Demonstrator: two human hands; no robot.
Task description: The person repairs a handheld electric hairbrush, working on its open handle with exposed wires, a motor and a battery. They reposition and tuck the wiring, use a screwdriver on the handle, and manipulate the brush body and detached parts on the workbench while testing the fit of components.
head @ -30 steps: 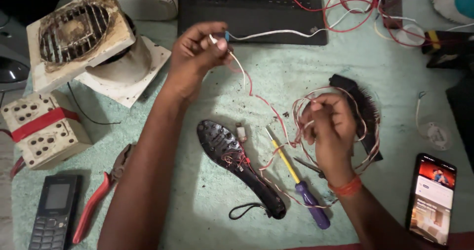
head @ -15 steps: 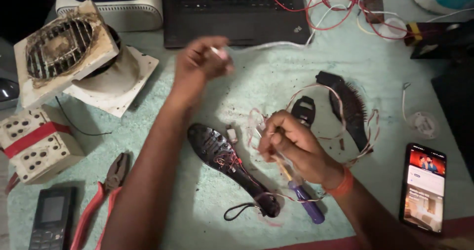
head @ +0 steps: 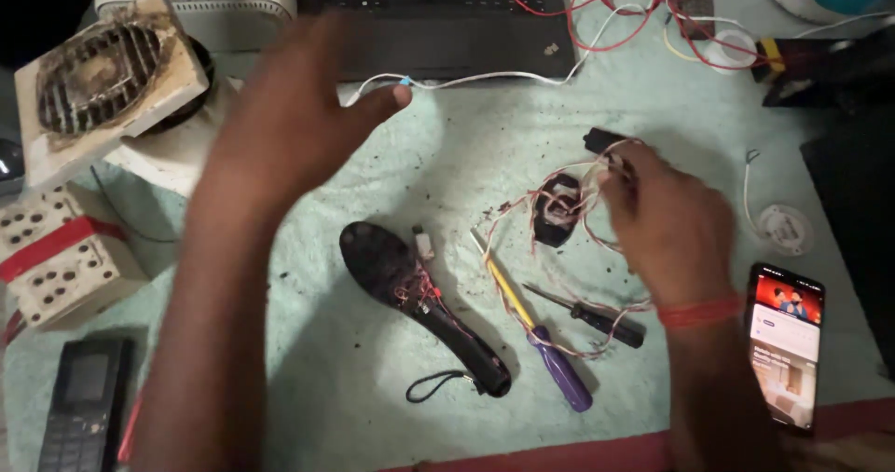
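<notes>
On the green cloth (head: 373,379) my work lies spread out, with the laptop (head: 438,15) at the far edge and the burnt vent box (head: 103,85) at my left. My left hand (head: 289,123) hangs blurred above the cloth, fingers spread and empty, just short of the white cable (head: 485,79). My right hand (head: 667,220) rests on the wire tangle (head: 559,202), fingertips pressed together on its thin red-and-white strands beside a small black part (head: 557,213). Nearer me lie the open black casing (head: 419,304), the yellow screwdriver (head: 536,328) and a small black screwdriver (head: 587,315); the phone (head: 783,342) sits at my right. I judge I'm sorting the wires; next I need a firm, careful pinch so no strand snaps.
</notes>
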